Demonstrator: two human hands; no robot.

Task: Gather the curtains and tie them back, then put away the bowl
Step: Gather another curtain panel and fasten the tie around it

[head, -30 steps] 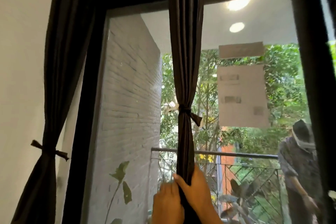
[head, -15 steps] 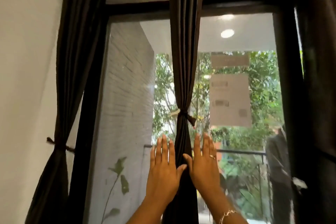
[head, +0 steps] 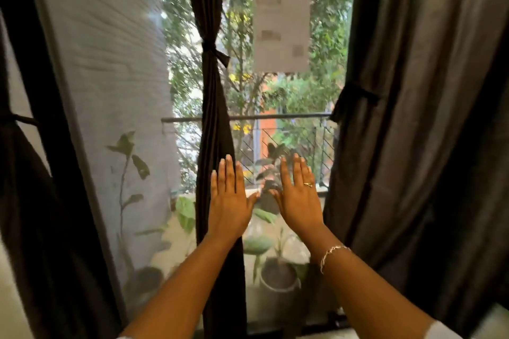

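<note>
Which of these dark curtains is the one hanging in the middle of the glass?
Start at the big window. The middle curtain hangs in front of the glass, above the left hand. Unlike the side curtains, it is a narrow rope-like bundle, cinched by a tie.

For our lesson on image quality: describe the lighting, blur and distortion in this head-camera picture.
Head view: strongly backlit, so the middle curtain and right curtain turn nearly black against the bright greenery; motion blur smears the paper notice and brick wall; wide-angle bending bows the edges; the left hand and right hand stay fairly sharp.
</note>
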